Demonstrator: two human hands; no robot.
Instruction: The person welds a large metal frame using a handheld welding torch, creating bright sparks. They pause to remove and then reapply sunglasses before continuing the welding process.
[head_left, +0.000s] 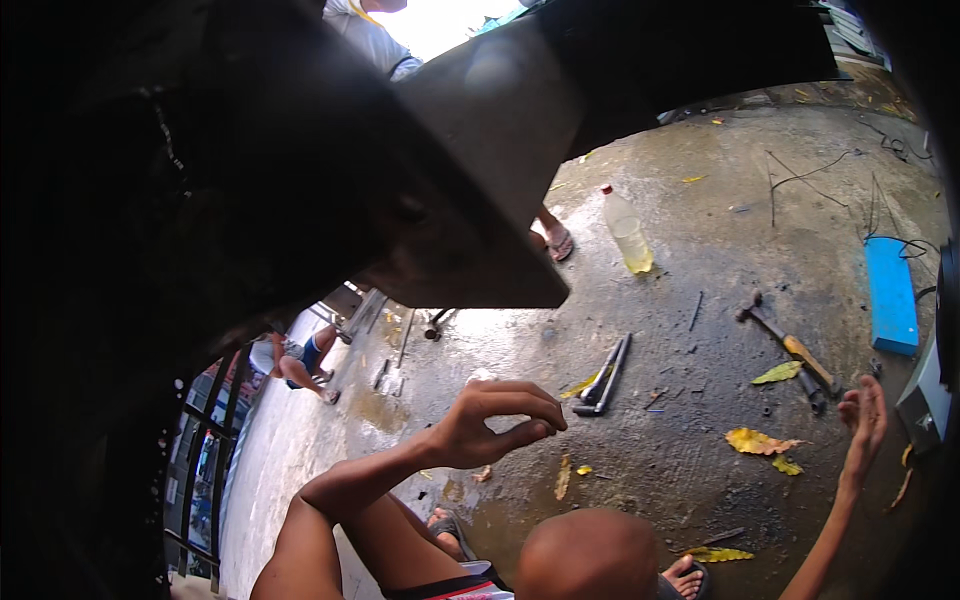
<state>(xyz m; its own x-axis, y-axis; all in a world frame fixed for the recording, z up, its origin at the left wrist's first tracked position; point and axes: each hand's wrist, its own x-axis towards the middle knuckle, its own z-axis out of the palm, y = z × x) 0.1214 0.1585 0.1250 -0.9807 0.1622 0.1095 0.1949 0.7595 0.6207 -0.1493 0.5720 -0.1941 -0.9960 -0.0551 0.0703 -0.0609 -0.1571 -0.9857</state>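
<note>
My left hand is held up above the concrete floor with its fingers curved and its thumb apart, nothing visible between them. It is nearest to a pair of dark metal bars with bent ends, which lie on the ground without touching it. At the right, my right hand is raised with its fingers loosely apart, and I see nothing held. Just left of it in the picture lies a hammer with a wooden handle. A short dark tool rests beside the handle.
A large dark metal body overhangs the upper left. On the floor stand a clear bottle with yellowish liquid and a blue box. Yellow leaves and thin wires are scattered about. Another person sits at the left.
</note>
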